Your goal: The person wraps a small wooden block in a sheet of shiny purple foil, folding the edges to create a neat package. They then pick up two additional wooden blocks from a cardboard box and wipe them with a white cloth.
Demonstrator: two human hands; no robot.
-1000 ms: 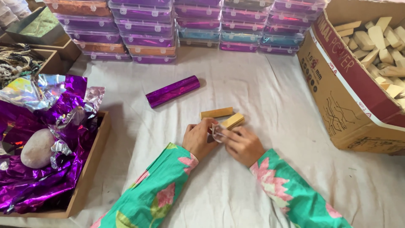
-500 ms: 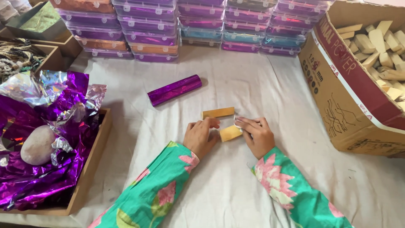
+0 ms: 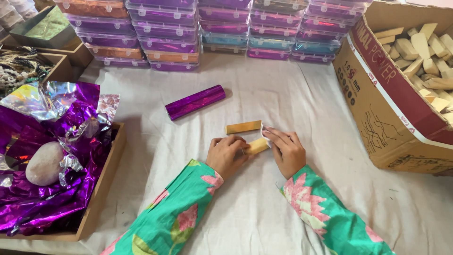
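Small tan block (image 3: 257, 146) mid-tabletop, left hand (image 3: 227, 156) fingers pinching one end, right hand (image 3: 286, 150) fingers closed on the other with a clear wrapper scrap, gold bar (image 3: 243, 127) just behind, purple roll (image 3: 195, 102) beyond, open cloth (image 3: 264, 212) nearer, cardboard box (image 3: 377, 123) crowding right.
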